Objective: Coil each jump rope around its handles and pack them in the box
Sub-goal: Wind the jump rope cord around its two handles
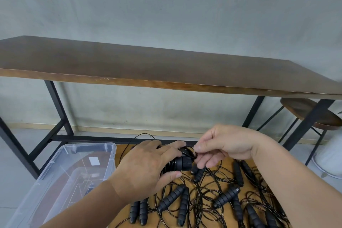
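Observation:
My left hand grips a pair of black ribbed jump-rope handles held together above a low wooden surface. Thin black rope is wound round their top end. My right hand pinches that rope just right of the handles. A loose loop of it arcs up behind my left hand. Several other black handles and tangled ropes lie on the wood below. The clear plastic box stands open at lower left; no jump rope shows inside.
A long dark wooden table on black metal legs spans the room ahead, close above my hands. A round wooden stool stands at right, with a white object on the floor beside it. Grey wall behind.

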